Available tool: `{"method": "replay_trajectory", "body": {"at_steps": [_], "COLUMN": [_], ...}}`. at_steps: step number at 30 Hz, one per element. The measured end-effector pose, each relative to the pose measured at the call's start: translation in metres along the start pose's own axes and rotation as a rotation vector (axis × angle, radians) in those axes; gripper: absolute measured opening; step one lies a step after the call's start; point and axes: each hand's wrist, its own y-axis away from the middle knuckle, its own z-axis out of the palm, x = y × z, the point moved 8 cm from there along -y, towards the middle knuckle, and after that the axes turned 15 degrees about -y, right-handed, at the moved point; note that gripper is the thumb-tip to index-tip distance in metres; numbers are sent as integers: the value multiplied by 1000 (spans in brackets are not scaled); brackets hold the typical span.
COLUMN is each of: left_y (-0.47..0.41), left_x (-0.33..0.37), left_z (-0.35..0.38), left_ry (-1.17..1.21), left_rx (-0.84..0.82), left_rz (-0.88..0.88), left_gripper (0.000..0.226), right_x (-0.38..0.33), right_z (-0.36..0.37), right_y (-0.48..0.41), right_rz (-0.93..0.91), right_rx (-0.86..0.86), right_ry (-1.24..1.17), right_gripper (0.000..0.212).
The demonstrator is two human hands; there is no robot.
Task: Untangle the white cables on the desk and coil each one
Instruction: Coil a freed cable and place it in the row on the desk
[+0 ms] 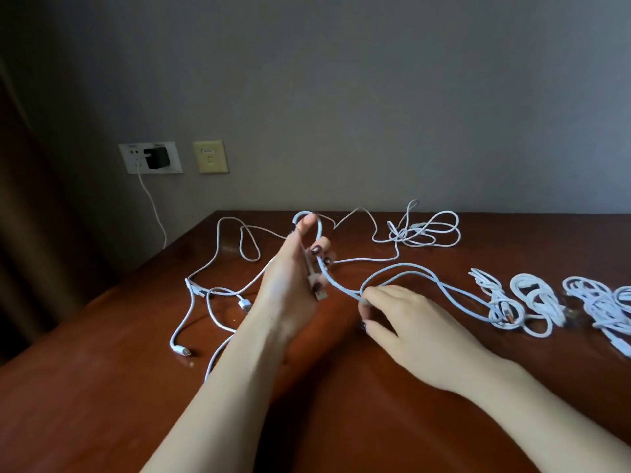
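Observation:
My left hand (293, 278) is raised over the middle of the desk. Its fingers curl round a white cable (403, 268) that loops over the thumb, and the cable's USB plug sticks out below the palm. My right hand (399, 319) pinches the same cable lower down, just above the desk. From there the cable arcs right toward several coiled white cables (532, 302) on the right side. Loose white cables (218, 288) sprawl on the left, and a tangled bunch (423, 230) lies at the back.
The brown wooden desk (102, 387) stands against a grey wall. A wall socket (150, 158) holds a black charger with a white lead hanging down behind the desk's left edge. A beige wall plate (210, 157) sits beside it. A curtain hangs at the far left.

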Motion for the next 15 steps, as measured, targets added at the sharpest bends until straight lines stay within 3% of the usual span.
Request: {"method": "replay_trajectory", "body": {"at_steps": [4,6,9,10,11,12,13,15], "left_y": [-1,-2,-5,-7,-8,-5,-3,-3], "left_x": [7,12,8,1,-17,-35,-39,-11], "left_z": [-13,-10,-9,-13,0,5,2,6], "left_ry": [93,172,22,-149,-130,-60,-151,-179], "left_rx": [44,-24,-34,-18,-269,-383,-310,-188], "left_rz": [72,100,86,126,90,-30,-41,27], "left_gripper": [34,39,50,64,87,107,110,64], "right_x": [23,25,21,18,15,12,9,3], "right_z": [3,4,2,0,-2,-4,-7,-15], "right_y": [-5,-5,-6,-7,-8,-8,-8,-6], "right_rz": [132,208,195,176,160,138,110,34], "right_rx": [-35,-48,14,42,69,96,125,200], "right_ry": [-300,-534,-670,-671,-674,-686,-711,-779], "right_gripper": [14,24,39,41,44,46,48,46]}}
